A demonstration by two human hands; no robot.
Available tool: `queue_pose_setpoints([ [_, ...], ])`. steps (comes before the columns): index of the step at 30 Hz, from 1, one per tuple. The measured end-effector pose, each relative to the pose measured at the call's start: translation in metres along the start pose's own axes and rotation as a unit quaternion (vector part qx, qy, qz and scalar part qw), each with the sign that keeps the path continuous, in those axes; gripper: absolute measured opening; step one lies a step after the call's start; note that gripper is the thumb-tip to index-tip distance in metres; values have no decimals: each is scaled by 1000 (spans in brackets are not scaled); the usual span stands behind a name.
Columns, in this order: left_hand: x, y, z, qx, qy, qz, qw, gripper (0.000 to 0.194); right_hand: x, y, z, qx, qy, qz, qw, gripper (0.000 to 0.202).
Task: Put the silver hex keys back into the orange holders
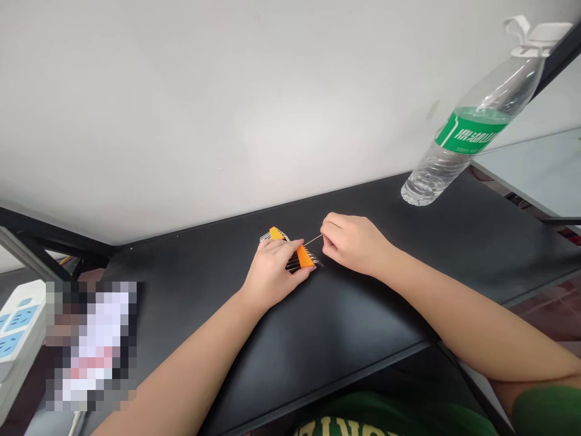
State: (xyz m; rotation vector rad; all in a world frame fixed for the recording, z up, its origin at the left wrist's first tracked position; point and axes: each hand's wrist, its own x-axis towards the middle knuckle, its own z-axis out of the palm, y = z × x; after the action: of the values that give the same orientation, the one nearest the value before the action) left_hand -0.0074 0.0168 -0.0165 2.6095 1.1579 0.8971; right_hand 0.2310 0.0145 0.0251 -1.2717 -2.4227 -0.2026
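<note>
On the black table, my left hand [272,266] is closed around a hex key set, whose orange plastic holder [305,257] shows between my thumb and fingers. Several dark metal keys stick out of the holder at both sides, partly covered by my hand. To the right, my right hand [342,236] pinches the end of a thin metal hex key [313,240]. That key runs from my fingertips to the orange holder; my left fingers hide where it meets the set.
A large water bottle [472,130] with a green label stands at the back right of the black table [345,327]. A white wall [227,109] rises behind. At the left are a white power strip [18,327] and a pixelated object [95,345] with a cable.
</note>
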Motion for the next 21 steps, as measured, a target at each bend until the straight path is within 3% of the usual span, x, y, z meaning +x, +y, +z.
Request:
queue_pose_setpoints([
  [8, 0, -1, 0, -7, -16, 3, 1000, 46, -1, 0, -1, 4, -17, -18, 1000, 14],
  [21, -1, -1, 0, -8, 10, 14, 1000, 47, -2, 2, 1, -6, -10, -12, 1000, 14],
])
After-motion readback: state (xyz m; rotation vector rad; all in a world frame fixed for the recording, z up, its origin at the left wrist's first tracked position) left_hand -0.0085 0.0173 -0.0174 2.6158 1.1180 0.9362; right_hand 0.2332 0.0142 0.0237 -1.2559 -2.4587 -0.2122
